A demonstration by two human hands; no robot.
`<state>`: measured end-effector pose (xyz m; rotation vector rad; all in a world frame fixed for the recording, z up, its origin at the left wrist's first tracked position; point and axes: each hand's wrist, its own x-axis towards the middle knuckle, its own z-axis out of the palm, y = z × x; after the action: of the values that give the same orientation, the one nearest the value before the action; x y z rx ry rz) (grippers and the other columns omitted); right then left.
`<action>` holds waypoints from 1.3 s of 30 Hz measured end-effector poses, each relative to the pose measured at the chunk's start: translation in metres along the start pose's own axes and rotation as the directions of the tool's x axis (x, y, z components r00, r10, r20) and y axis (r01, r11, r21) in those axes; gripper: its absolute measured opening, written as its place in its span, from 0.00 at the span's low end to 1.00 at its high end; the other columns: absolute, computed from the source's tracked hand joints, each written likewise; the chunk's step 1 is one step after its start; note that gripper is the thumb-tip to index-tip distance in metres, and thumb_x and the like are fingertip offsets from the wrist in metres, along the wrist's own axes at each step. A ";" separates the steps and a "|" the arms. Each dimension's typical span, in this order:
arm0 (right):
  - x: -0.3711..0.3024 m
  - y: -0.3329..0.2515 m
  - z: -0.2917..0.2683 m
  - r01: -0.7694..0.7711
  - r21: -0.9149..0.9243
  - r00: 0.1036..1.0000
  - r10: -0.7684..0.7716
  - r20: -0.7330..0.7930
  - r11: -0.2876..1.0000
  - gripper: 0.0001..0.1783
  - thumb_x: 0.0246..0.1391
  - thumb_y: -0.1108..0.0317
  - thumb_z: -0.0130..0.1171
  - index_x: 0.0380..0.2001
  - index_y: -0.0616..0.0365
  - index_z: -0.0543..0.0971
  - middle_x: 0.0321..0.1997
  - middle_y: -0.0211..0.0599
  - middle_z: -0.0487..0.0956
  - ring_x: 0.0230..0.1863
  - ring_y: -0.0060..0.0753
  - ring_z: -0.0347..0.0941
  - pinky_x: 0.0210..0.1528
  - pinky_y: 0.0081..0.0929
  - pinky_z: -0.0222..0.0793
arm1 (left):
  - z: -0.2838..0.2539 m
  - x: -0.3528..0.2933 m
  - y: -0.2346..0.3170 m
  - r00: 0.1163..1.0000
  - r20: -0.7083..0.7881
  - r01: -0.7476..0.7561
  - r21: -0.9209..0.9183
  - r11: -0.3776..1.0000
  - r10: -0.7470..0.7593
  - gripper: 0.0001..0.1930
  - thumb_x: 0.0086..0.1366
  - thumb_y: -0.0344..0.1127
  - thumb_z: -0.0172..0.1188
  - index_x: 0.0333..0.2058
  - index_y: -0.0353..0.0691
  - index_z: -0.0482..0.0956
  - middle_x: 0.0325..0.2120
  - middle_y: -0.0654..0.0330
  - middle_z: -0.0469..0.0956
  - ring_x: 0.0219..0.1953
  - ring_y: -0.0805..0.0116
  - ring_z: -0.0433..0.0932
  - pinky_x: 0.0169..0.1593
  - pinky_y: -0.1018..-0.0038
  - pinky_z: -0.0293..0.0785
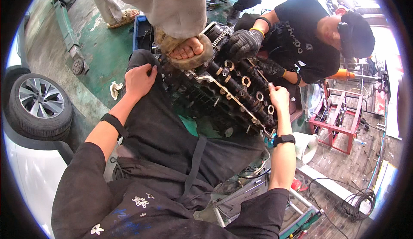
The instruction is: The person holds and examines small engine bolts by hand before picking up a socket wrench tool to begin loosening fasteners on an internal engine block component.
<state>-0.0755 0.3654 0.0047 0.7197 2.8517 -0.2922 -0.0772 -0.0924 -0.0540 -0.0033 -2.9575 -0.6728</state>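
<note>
A greasy engine cylinder head (230,86), with camshafts and several pale bearing rings along it, lies tilted in front of me. My right hand (278,97) is closed at its right edge; what the fingers hold, if anything, is hidden. On my raised left knee rests my left hand (140,80), fingers curled in, with no object showing in it. Across the engine, a co-worker's black-gloved hand (245,44) presses on the top end near the timing chain (220,36). The co-worker's other gloved hand (271,68) is just beyond my right hand.
Another person's sandalled foot (187,51) rests on the engine's left end. A wheel (41,103) lies at left beside a white car. A blue crate (143,32) stands behind. At right are a red metal frame (337,122), a white bucket (306,147) and coiled black cable (359,203).
</note>
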 end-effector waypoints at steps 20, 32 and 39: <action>0.013 -0.015 0.012 -0.037 -0.174 0.991 0.013 -0.135 0.984 0.22 0.53 0.48 0.57 0.35 0.57 0.82 0.37 0.51 0.81 0.42 0.53 0.77 0.46 0.42 0.72 | 0.003 0.000 0.000 1.000 -0.019 0.012 -0.025 1.000 -0.012 0.17 0.60 0.46 0.56 0.20 0.40 0.78 0.16 0.51 0.76 0.22 0.51 0.77 0.29 0.59 0.71; 0.019 -0.012 0.012 -0.086 -0.084 0.986 0.072 -0.153 0.993 0.24 0.47 0.44 0.62 0.31 0.57 0.84 0.34 0.51 0.81 0.40 0.51 0.79 0.46 0.41 0.73 | 0.003 0.000 -0.001 1.000 -0.010 0.015 -0.033 0.999 -0.015 0.17 0.60 0.46 0.55 0.20 0.40 0.78 0.16 0.51 0.76 0.22 0.51 0.77 0.29 0.59 0.72; 0.017 0.008 0.006 0.096 0.071 0.990 -0.088 -0.108 0.993 0.19 0.46 0.54 0.63 0.35 0.58 0.83 0.34 0.47 0.82 0.39 0.43 0.80 0.45 0.32 0.72 | 0.000 0.000 0.001 1.000 -0.013 0.003 -0.037 0.999 -0.003 0.16 0.60 0.46 0.55 0.20 0.40 0.78 0.17 0.51 0.77 0.23 0.50 0.77 0.30 0.58 0.72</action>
<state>-0.0853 0.3788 -0.0065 0.6361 2.9933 -0.3902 -0.0777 -0.0911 -0.0538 0.0027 -2.9327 -0.7252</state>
